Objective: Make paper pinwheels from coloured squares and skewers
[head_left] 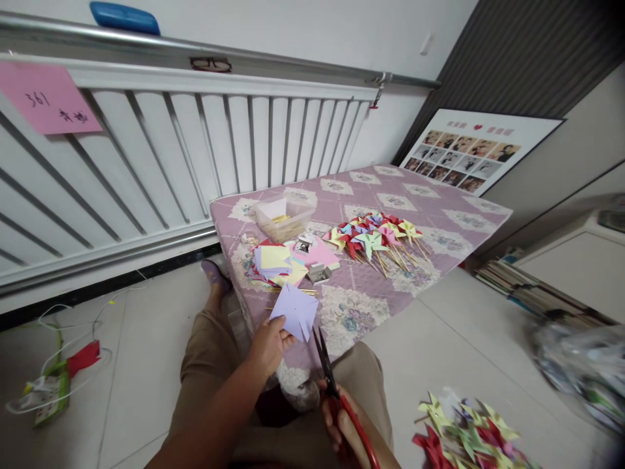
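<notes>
Red-handled scissors (336, 385) (right hand (342, 422)) point away, slightly leftward, toward paper (295, 311).

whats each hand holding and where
The left hand holds the lavender paper square by its lower edge; the right hand holds the red scissors by the handles.

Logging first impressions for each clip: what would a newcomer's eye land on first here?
Most likely the heap of bright paper pinwheels on sticks in the middle of the purple quilted table. Next, close to the camera, the left hand pinches a lilac paper square while the right hand holds red-handled scissors, blades pointing up at it. A second pinwheel pile lies on the floor at lower right.
</notes>
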{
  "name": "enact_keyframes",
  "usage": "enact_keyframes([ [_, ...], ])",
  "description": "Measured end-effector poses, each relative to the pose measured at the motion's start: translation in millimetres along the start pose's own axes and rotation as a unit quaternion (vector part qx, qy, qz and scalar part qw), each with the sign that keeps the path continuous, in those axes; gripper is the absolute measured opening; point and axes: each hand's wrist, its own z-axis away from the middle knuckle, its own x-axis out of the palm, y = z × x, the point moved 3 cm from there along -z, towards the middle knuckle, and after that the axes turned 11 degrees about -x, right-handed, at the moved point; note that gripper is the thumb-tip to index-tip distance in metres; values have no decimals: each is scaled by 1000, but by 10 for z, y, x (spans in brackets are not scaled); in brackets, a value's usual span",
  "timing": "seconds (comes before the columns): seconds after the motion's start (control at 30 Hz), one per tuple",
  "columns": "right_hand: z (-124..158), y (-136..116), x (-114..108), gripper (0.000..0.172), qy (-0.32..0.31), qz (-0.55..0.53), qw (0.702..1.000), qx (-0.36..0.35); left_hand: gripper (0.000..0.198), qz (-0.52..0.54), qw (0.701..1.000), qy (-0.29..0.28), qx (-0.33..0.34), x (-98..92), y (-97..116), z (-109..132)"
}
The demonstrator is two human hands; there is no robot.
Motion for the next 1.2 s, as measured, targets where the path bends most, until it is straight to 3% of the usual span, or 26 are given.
enact_keyframes([
  [0.2, 22, -58, 64, 59, -60, -2, 998, 22, 28, -4, 1000, -18, -1, -21, 0, -14],
  [0.47, 18, 75, 27, 61, -57, 24, 997, 38, 26, -2, 1000, -15, 1, -20, 4, -8],
  [0.93, -144, -123, 121, 58, -24, 28, 998, 58, 23, -6, 1000, -22, 4, -2, 8, 12],
  [1.2, -234, -64, 131, 59, -7, 54, 997, 61, 20, -2, 1000, -27, 5, 0, 3, 9],
])
